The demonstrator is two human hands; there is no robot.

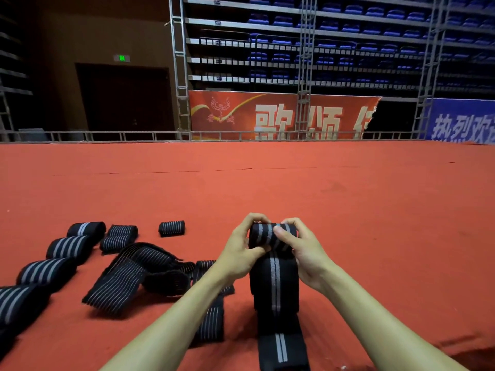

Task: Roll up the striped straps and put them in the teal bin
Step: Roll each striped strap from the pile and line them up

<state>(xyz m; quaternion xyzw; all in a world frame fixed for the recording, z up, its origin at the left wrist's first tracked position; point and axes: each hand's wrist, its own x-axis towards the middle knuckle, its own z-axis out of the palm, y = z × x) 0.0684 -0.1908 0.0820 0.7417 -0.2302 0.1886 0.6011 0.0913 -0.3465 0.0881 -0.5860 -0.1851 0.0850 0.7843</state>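
Strap [276, 287], soft and springy by the look, runs toward the red floor [361, 199]'s near edge; left grip [241, 253] and right grip [305, 253] pinch its rolled end. Hold both roll sides firmly.

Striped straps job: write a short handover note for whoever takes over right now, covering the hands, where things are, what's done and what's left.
Left hand and right hand both grip the half-rolled strap; its loose tail runs back toward the person on the red carpet.
Done: several rolled straps lie on the carpet at left.
Left: finish this roll, roll the loose straps beside the left forearm, then move every roll to the teal bin, which is not in view.
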